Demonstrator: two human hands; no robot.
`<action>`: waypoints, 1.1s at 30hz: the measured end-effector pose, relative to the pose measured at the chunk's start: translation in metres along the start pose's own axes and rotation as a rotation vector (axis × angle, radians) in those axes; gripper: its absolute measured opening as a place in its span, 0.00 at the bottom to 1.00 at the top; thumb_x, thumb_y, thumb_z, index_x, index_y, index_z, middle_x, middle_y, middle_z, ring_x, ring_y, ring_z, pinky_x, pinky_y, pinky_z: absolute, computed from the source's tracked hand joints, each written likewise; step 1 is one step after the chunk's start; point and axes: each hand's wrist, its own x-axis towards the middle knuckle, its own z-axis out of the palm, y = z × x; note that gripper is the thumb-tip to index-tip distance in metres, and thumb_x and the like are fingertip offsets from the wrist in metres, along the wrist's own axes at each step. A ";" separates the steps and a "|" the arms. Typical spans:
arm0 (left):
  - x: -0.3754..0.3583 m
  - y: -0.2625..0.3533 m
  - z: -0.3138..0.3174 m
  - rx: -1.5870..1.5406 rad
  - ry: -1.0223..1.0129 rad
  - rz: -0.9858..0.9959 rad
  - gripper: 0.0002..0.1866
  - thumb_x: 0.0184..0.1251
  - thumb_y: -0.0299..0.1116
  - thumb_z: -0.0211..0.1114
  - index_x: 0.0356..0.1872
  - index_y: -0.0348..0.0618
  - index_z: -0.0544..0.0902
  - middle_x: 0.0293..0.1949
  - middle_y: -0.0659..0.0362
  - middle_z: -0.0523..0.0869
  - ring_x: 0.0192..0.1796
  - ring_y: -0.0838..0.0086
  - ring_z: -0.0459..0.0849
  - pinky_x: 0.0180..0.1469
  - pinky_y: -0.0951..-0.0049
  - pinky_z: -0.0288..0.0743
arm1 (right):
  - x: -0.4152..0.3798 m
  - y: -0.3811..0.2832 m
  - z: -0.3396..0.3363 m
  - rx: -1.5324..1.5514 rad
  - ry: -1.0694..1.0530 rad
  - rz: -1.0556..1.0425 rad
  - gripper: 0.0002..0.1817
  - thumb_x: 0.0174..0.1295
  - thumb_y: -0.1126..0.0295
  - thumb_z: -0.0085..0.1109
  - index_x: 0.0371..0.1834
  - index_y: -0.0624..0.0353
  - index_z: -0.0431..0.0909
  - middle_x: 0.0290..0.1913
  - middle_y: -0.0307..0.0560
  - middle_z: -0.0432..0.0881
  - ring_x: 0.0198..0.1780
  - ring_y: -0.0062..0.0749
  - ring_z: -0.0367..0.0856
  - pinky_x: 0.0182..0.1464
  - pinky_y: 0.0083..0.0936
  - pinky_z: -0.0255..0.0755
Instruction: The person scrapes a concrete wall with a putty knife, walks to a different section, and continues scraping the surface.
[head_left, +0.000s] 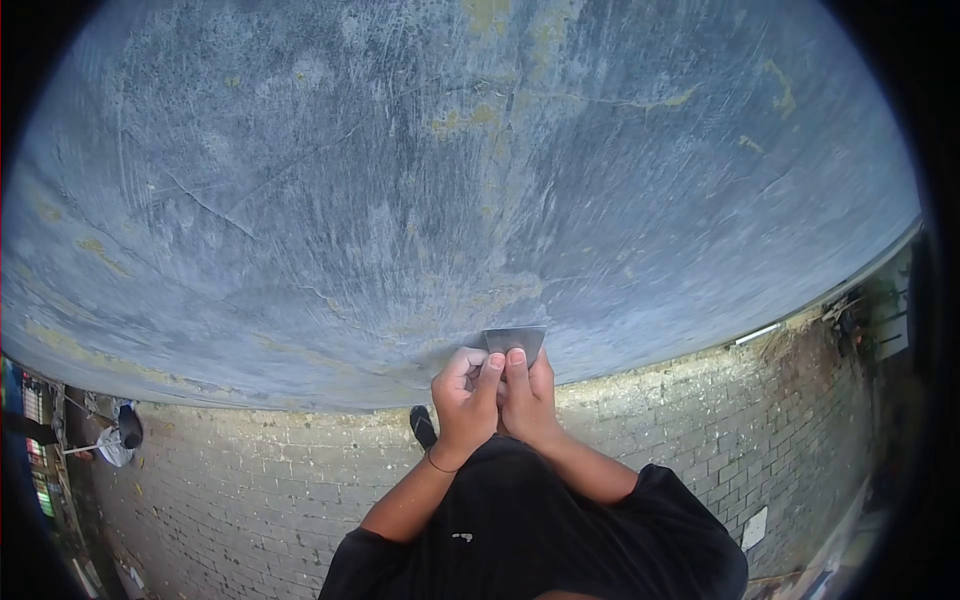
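Observation:
Both of my hands grip one flat metal scraper, its wide straight edge up against the grey-blue wall. My left hand is closed on the scraper's left side, thumb lying along the blade. On the right side, my right hand is closed too, its thumb pressed on the blade beside the other thumb. The handle is hidden behind my fingers. Scratches, thin cracks and yellowish patches mark the wall around and above the blade.
Brick paving runs along the wall's foot, with pale flakes on it. A dark sandal shows below my left hand. At the far left lies a white bag; a pale flat piece lies on the paving at right.

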 end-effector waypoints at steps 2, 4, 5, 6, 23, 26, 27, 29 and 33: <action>-0.003 0.000 0.000 -0.005 -0.001 0.000 0.10 0.68 0.31 0.62 0.29 0.35 0.77 0.23 0.62 0.81 0.24 0.86 0.78 0.27 0.84 0.69 | -0.004 -0.001 -0.002 0.004 -0.006 0.029 0.16 0.73 0.59 0.40 0.47 0.63 0.67 0.30 0.36 0.73 0.29 0.14 0.68 0.29 0.17 0.64; -0.002 -0.003 -0.001 0.019 0.007 -0.003 0.10 0.67 0.31 0.62 0.29 0.35 0.77 0.23 0.63 0.81 0.24 0.86 0.77 0.27 0.85 0.69 | -0.003 0.003 -0.001 0.033 0.001 0.046 0.16 0.73 0.59 0.40 0.48 0.63 0.67 0.30 0.37 0.74 0.30 0.14 0.69 0.29 0.17 0.65; -0.001 -0.005 -0.001 0.020 0.009 0.016 0.10 0.67 0.31 0.62 0.29 0.35 0.77 0.23 0.63 0.81 0.24 0.86 0.77 0.27 0.85 0.69 | -0.003 0.005 -0.001 0.038 -0.006 0.029 0.16 0.73 0.59 0.40 0.48 0.63 0.67 0.30 0.37 0.74 0.30 0.14 0.69 0.29 0.17 0.65; -0.004 -0.008 0.000 0.011 0.025 0.025 0.10 0.68 0.31 0.62 0.29 0.37 0.76 0.21 0.63 0.80 0.22 0.86 0.76 0.24 0.84 0.68 | -0.005 0.008 -0.001 0.026 -0.003 0.035 0.16 0.73 0.59 0.40 0.47 0.63 0.67 0.30 0.36 0.74 0.29 0.14 0.69 0.29 0.17 0.65; -0.006 -0.005 -0.002 0.001 0.060 0.061 0.10 0.69 0.32 0.61 0.28 0.38 0.76 0.20 0.65 0.78 0.20 0.88 0.73 0.21 0.85 0.65 | -0.005 0.000 0.006 0.007 -0.041 0.052 0.13 0.74 0.60 0.40 0.40 0.59 0.67 0.23 0.31 0.67 0.22 0.11 0.63 0.22 0.16 0.59; -0.005 -0.007 -0.002 -0.026 0.053 0.031 0.10 0.69 0.32 0.61 0.28 0.38 0.76 0.20 0.65 0.78 0.20 0.88 0.74 0.21 0.85 0.66 | -0.005 -0.002 0.005 0.074 -0.061 0.103 0.13 0.74 0.60 0.40 0.39 0.58 0.67 0.23 0.31 0.67 0.22 0.11 0.63 0.22 0.16 0.59; -0.004 -0.007 -0.002 -0.029 0.054 0.037 0.10 0.69 0.32 0.61 0.28 0.38 0.76 0.20 0.65 0.78 0.20 0.88 0.74 0.21 0.85 0.66 | -0.004 -0.002 0.006 0.072 -0.064 0.098 0.13 0.74 0.60 0.40 0.39 0.58 0.67 0.23 0.31 0.67 0.22 0.11 0.63 0.22 0.16 0.59; -0.005 -0.008 -0.002 -0.040 0.067 0.028 0.10 0.69 0.32 0.61 0.29 0.38 0.76 0.20 0.65 0.78 0.20 0.87 0.74 0.21 0.85 0.66 | -0.004 0.001 0.008 -0.023 -0.006 0.032 0.13 0.74 0.60 0.39 0.38 0.58 0.68 0.23 0.31 0.67 0.22 0.11 0.62 0.22 0.16 0.58; -0.005 -0.006 -0.002 -0.037 0.058 0.031 0.10 0.69 0.32 0.61 0.29 0.38 0.76 0.20 0.64 0.79 0.20 0.87 0.75 0.21 0.85 0.66 | -0.006 0.002 0.005 0.084 -0.065 0.109 0.14 0.74 0.59 0.40 0.37 0.58 0.68 0.23 0.31 0.67 0.22 0.10 0.62 0.21 0.16 0.58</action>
